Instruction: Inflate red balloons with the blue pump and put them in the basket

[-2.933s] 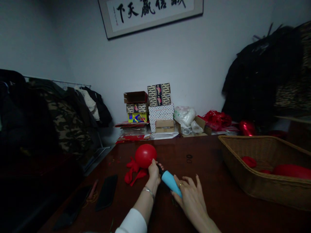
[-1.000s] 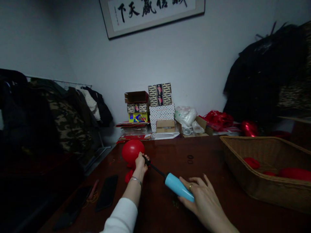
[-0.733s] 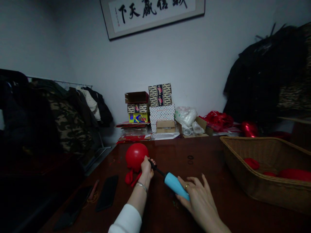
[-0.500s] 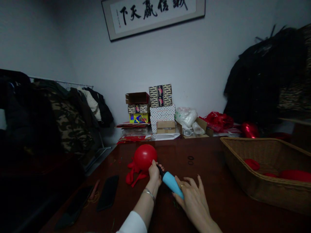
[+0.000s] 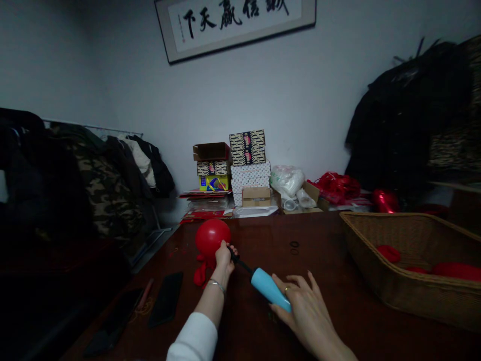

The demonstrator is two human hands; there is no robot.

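Observation:
A round red balloon [image 5: 212, 236], partly inflated, is at the tip of a hand balloon pump with a light blue barrel [image 5: 268, 288] and a black rod. My left hand [image 5: 224, 256] is closed around the balloon's neck and the pump's black nozzle end, so the joint between them is hidden. Around the rear of the blue barrel, my right hand [image 5: 306, 308] grips with thumb and palm, its other fingers stretched out above. Limp red balloons [image 5: 200, 273] lie on the table just left of my left hand.
A wicker basket [image 5: 398, 281] holding red balloons stands at the right. Two dark rings [image 5: 294, 244] lie mid-table. A black phone [image 5: 166, 299] and another dark flat object [image 5: 114, 321] lie at the left. Stacked boxes [image 5: 250, 183] stand beyond the table's far edge.
My left hand has moved left and forward with the balloon. More of the pump's black rod shows between the hands, and the blue barrel has shifted slightly right and down.

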